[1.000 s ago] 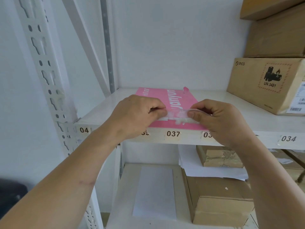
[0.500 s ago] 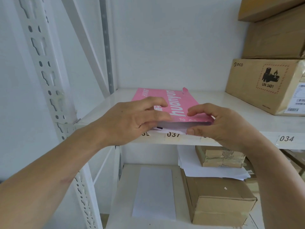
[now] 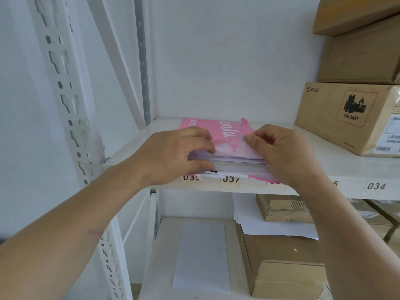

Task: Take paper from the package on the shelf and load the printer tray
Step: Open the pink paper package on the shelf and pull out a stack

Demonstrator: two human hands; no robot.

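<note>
Head view: the pink package [image 3: 216, 131] is lying flat at the front edge of the shelf [image 3: 324, 167], its near end torn open so the paper [image 3: 236, 164] inside is showing as a white stack. The left hand [image 3: 171, 156] is pinching the stack's left corner, thumb under and fingers over, likely to separate a portion. The right hand [image 3: 290, 152] is gripping the torn wrapper flap with curled fingers, peeling it up and back to free the sheets. Counting: one package, two hands, three boxes [image 3: 346, 118] stacked at right. No printer is appearing here, so loading is waiting
</note>
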